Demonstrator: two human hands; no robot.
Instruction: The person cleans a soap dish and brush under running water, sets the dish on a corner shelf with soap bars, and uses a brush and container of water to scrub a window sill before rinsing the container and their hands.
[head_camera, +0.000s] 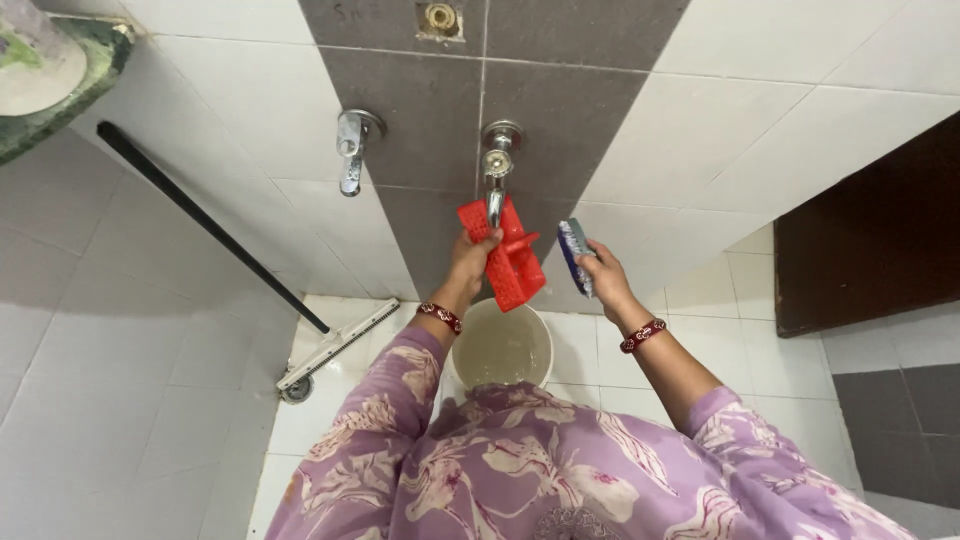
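My left hand (473, 258) grips a red perforated plastic piece (510, 262), flat with a small peg on one side, and holds it up under a chrome wall tap (496, 170). My right hand (603, 277) holds a blue scrubbing brush (575, 250) with pale bristles, raised just to the right of the red piece and apart from it. Directly below both hands stands a pale bucket (502, 347) with water in it. Both wrists carry dark red bangles, and purple flowered sleeves cover my arms.
A second chrome tap (351, 148) sits on the tiled wall to the left. A floor wiper with a long black handle (205, 222) leans against the left wall, its head (335, 345) on the white floor tiles. A dark brown door (870, 235) is at the right.
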